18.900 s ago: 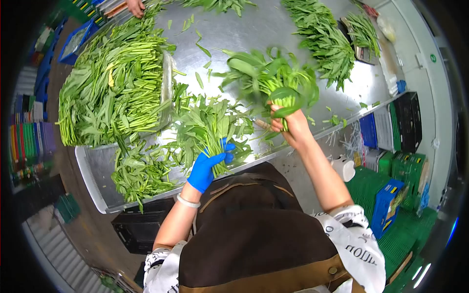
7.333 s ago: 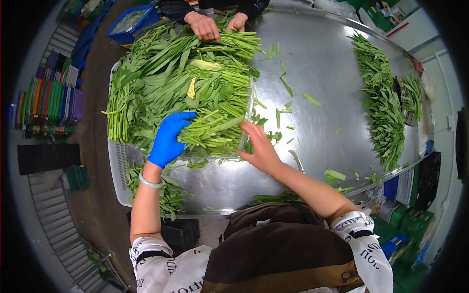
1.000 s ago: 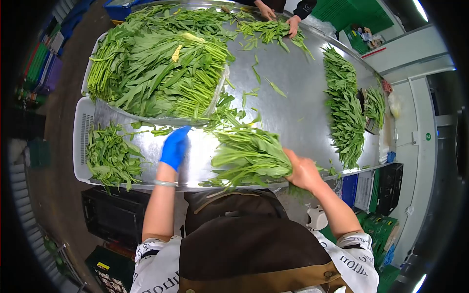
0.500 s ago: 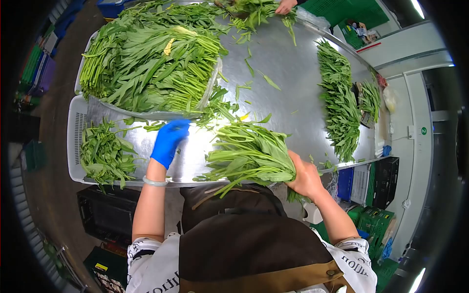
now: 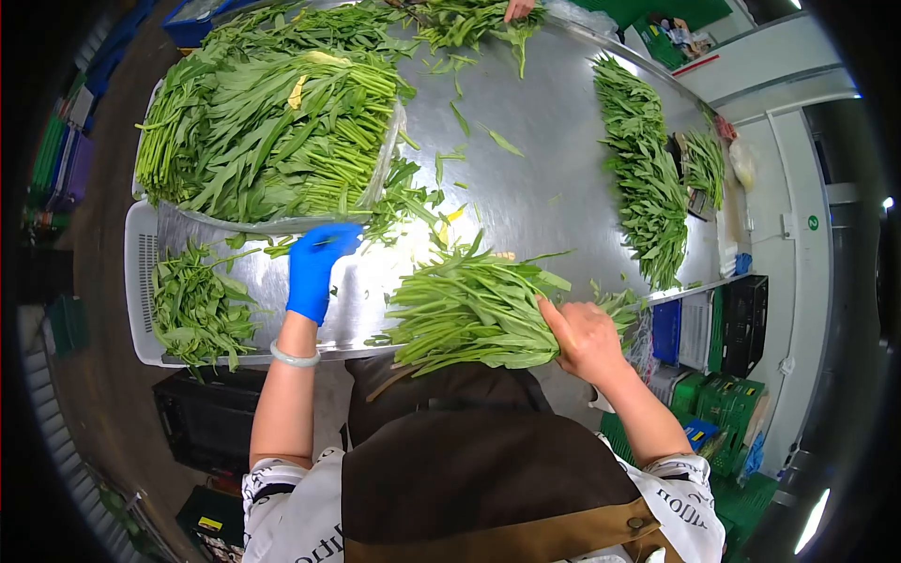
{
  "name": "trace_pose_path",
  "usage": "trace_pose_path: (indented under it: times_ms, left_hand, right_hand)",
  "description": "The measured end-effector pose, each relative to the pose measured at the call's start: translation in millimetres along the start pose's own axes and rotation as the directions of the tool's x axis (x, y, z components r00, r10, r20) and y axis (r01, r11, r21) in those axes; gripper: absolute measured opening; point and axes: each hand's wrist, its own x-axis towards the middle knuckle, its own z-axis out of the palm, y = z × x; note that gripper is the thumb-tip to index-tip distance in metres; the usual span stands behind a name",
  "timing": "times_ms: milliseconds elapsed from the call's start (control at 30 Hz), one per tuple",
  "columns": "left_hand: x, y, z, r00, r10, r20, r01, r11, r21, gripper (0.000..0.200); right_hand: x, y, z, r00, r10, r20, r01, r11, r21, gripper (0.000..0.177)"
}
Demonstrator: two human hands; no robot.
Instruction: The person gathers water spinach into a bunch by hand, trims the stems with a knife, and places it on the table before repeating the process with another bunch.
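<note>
My left hand point(image 5: 319, 267), in a blue glove, is over the metal table just below the large pile of leafy greens point(image 5: 282, 131). Its fingers are drawn together, and whatever they may hold is too small to name. Bare and closed, my right hand point(image 5: 587, 340) grips a bunch of greens point(image 5: 479, 314) at its right end. The bunch lies sideways at the near table edge, stems pointing left. Loose leaves and a yellow leaf point(image 5: 450, 223) are scattered between pile and bunch.
A smaller heap of greens point(image 5: 202, 305) lies at the left by a white crate point(image 5: 143, 281). A long row of greens point(image 5: 648, 169) lies on the right of the metal table point(image 5: 535, 178). Another person's hand point(image 5: 518, 9) touches greens at the far edge. Crates stand below right.
My right hand has turned and shifted slightly right, and the bunch now lies flatter. My left hand has moved slightly left. The view has shifted a little.
</note>
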Motion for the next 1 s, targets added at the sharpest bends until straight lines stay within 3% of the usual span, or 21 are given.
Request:
trace_pose_path:
  times_ms: [67, 133, 200, 233, 267, 300, 333, 367, 400, 467, 533, 567, 600, 667, 733, 833, 933, 1000]
  left_hand:
    - [-9.8, 20.0, 38.3, 0.934, 0.131, 0.333, -0.196, 0.966, 0.171, 0.028]
    - [-25.3, 17.8, 63.1, 0.845, 0.023, 0.535, -0.266, 0.885, 0.382, 0.032]
    - [-23.1, 21.9, 69.5, 0.733, -0.175, 0.657, -0.073, 0.94, 0.333, 0.03]
    - [-22.1, 24.0, 67.2, 0.773, -0.179, 0.608, 0.1, 0.982, 0.162, 0.026]
    - [-16.1, 17.9, 53.0, 0.874, -0.094, 0.478, 0.038, 0.991, 0.125, 0.026]
    - [-15.4, 22.1, 45.8, 0.97, -0.014, 0.244, 0.001, 0.999, 0.05, 0.024]
    - [-10.1, 24.0, 31.1, 0.995, 0.028, 0.1, -0.034, 0.998, 0.054, 0.023]
    - [-7.9, 29.6, 18.2, 0.989, -0.145, -0.006, 0.144, 0.987, -0.069, 0.023]
    - [-2.3, 21.3, -3.3, 0.986, -0.164, -0.02, 0.163, 0.985, -0.052, 0.023]
    - [0.8, 12.3, -16.7, 0.991, -0.133, 0.013, 0.129, 0.978, 0.167, 0.024]
    - [-10.1, 28.0, 11.4, 0.951, -0.183, 0.248, 0.103, 0.947, 0.306, 0.025]
    - [-6.9, 14.3, 20.6, 0.894, -0.188, 0.406, 0.088, 0.964, 0.251, 0.028]
    - [-5.1, 11.8, 30.5, 0.803, -0.226, 0.552, 0.007, 0.929, 0.371, 0.03]
    - [-10.6, 20.4, 58.8, 0.623, -0.472, 0.624, 0.047, 0.819, 0.573, 0.033]
    - [-22.1, 21.0, 70.6, 0.573, -0.347, 0.742, -0.036, 0.894, 0.446, 0.034]
    - [-29.0, 19.7, 71.1, 0.743, -0.312, 0.592, 0.072, 0.917, 0.393, 0.03]
    - [-22.4, 39.9, 56.3, 0.835, -0.346, 0.427, 0.292, 0.938, 0.189, 0.029]
    - [-10.1, 16.5, 38.9, 0.949, -0.276, 0.15, 0.31, 0.9, -0.306, 0.03]
  right_hand:
    - [3.7, -4.4, 1.0, 0.998, -0.055, 0.007, 0.055, 0.998, -0.036, 0.066]
    - [8.1, -7.7, 3.7, 0.994, -0.11, -0.012, 0.108, 0.99, -0.087, 0.062]
    - [9.5, -7.7, 6.3, 0.986, -0.161, -0.05, 0.152, 0.977, -0.15, 0.059]
    - [9.0, -6.5, 4.9, 0.984, -0.164, -0.065, 0.151, 0.974, -0.166, 0.057]
    - [7.2, -6.2, 2.5, 0.983, -0.166, -0.08, 0.15, 0.972, -0.181, 0.056]
    - [4.5, -6.3, 1.5, 0.981, -0.168, -0.094, 0.147, 0.97, -0.194, 0.054]
    - [0.7, -5.1, 1.9, 0.976, -0.183, -0.115, 0.156, 0.965, -0.211, 0.053]
    - [-3.4, -3.1, 2.6, 0.971, -0.198, -0.136, 0.164, 0.96, -0.228, 0.052]
    - [-5.7, -2.0, 3.3, 0.964, -0.214, -0.156, 0.172, 0.954, -0.245, 0.051]
    - [-6.1, -2.6, 5.1, 0.948, -0.259, -0.187, 0.207, 0.943, -0.259, 0.044]
    - [-3.5, -6.0, 6.1, 0.926, -0.313, -0.211, 0.253, 0.929, -0.271, 0.042]
    - [2.1, -7.9, 5.0, 0.912, -0.345, -0.221, 0.28, 0.919, -0.275, 0.043]
    - [8.3, -9.5, 4.1, 0.897, -0.376, -0.233, 0.308, 0.909, -0.282, 0.044]
    - [19.9, -11.9, 2.9, 0.872, -0.419, -0.254, 0.345, 0.892, -0.292, 0.044]
    - [23.7, -9.9, 2.2, 0.869, -0.434, -0.24, 0.362, 0.886, -0.291, 0.044]
    - [22.7, -4.5, 6.9, 0.894, -0.402, -0.196, 0.348, 0.9, -0.262, 0.044]
    - [18.7, -5.1, 11.6, 0.93, -0.318, -0.184, 0.288, 0.942, -0.172, 0.047]
    - [13.7, -4.8, 12.9, 0.966, -0.221, -0.134, 0.215, 0.975, -0.06, 0.054]
